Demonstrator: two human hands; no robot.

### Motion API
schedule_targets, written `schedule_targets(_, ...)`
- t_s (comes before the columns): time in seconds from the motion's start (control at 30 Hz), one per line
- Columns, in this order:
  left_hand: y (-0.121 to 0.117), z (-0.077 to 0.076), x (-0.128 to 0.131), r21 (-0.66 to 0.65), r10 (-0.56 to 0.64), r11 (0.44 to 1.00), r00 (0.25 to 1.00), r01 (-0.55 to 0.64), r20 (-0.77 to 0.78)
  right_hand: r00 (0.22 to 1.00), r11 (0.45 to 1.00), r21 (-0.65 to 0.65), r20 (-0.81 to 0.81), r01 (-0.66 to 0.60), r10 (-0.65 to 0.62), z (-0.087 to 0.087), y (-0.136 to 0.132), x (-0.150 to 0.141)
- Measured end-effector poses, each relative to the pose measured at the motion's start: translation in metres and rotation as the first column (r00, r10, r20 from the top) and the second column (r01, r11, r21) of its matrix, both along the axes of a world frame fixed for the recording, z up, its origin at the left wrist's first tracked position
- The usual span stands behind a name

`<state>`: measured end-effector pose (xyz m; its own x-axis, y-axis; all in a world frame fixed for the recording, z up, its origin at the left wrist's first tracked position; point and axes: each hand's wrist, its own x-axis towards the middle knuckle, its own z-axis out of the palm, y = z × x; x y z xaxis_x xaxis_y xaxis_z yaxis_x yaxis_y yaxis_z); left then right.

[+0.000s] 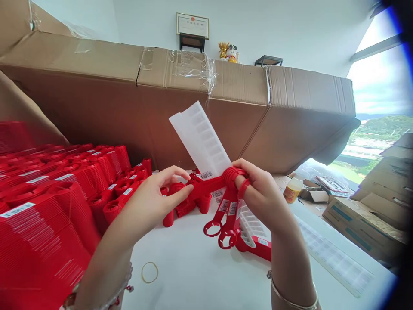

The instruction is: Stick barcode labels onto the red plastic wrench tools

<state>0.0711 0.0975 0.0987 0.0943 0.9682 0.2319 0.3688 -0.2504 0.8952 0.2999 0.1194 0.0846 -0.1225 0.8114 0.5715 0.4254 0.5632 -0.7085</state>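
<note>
My right hand [260, 187] is closed around several flat red plastic pieces with ring ends [228, 226]; some fingers pass through their rings. Barcode stickers show on the pieces that hang down. One red piece [209, 185] stretches left from the right hand, and my left hand [167, 189] pinches its far end between thumb and fingers. A white label sheet [203, 137] sticks up behind the pieces, by the right hand. Below that hand, another partly peeled label strip [251, 224] hangs beside a red piece [263, 249] on the white table [187, 275].
Stacks of red pieces [48, 206] with barcode labels fill the left side. A large cardboard box [145, 112] spans the back. A rubber band [149, 272] lies in front. At right are a label sheet [335, 258], a jar [292, 190] and a carton [361, 224].
</note>
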Motion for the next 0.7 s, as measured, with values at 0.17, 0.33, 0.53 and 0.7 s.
schedule_targets(0.17, 0.000, 0.000, 0.007, 0.102, 0.037, 0.994, 0.997, -0.029, -0.073, 0.993, 1.000, -0.015, 0.115, 0.019, -0.017, -0.003, -0.004, -0.012)
schedule_targets(0.33, -0.001, 0.002, 0.011, 0.047, -0.061, 0.997, 0.998, 0.061, -0.011, 0.990, 0.999, -0.030, 0.142, 0.025, -0.020, -0.006, -0.005, -0.020)
schedule_targets(0.53, 0.008, -0.005, 0.019, -0.001, 0.195, 0.981, 0.981, -0.195, -0.006, 0.994, 0.998, -0.009, 0.084, 0.066, -0.065, -0.005, -0.006, -0.027)
schedule_targets(0.7, 0.022, -0.012, 0.018, 0.025, 0.193, 0.980, 0.976, -0.196, 0.103, 0.987, 0.989, 0.058, 0.077, 0.137, -0.141, -0.008, -0.007, -0.037)
